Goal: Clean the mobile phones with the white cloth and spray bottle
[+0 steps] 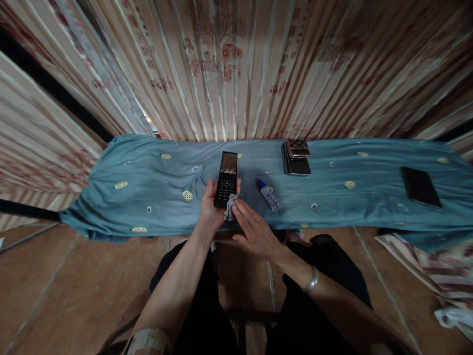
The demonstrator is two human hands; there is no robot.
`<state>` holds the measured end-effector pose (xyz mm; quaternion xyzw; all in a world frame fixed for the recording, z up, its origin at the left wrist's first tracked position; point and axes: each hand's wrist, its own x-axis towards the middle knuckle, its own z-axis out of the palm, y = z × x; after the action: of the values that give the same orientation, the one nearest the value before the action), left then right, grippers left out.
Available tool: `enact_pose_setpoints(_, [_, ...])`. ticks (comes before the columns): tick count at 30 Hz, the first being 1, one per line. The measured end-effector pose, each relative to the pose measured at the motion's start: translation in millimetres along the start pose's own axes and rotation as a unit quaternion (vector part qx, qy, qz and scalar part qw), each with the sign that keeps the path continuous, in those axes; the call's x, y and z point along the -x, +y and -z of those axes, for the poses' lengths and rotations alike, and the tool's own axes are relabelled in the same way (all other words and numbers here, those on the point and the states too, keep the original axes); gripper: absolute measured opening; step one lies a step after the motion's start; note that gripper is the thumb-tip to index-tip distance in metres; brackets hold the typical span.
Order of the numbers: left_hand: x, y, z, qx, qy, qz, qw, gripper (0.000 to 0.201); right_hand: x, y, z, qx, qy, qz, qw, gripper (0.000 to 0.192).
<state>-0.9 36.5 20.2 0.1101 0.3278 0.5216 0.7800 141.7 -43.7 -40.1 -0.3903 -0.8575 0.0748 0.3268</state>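
A black flip phone (226,183) lies unfolded in my left hand (210,209), its keypad and screen facing up. My left fingers wrap round its lower half from beneath. My right hand (254,229) presses a crumpled grey cloth (229,207) against the phone's lower right corner. Part of the cloth is hidden under the right fingertips. Just right of the hands, a clear bottle with a blue cap (269,195) lies on its side on the teal cloth cover (166,192).
Toward the back stands a stack of dark phones or similar flat devices (296,158), with a chequered one on top. A black flat case (421,186) lies far right. Patterned curtains (229,69) hang behind the covered surface. Bunched fabric (436,276) is at the lower right.
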Motion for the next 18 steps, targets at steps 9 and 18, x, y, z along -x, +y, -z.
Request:
enact_pose_setpoints(9, [2,-12,-2.5,-0.033,-0.029,0.026,0.999,0.04,-4,9,4,-0.072,0.018,-0.1,0.992,0.072])
enact_pose_setpoints(18, [5,-25,-1.2,-0.06,-0.046,-0.013,0.997,0.029,-10,20,16,-0.056,0.055,-0.185,0.98,0.059])
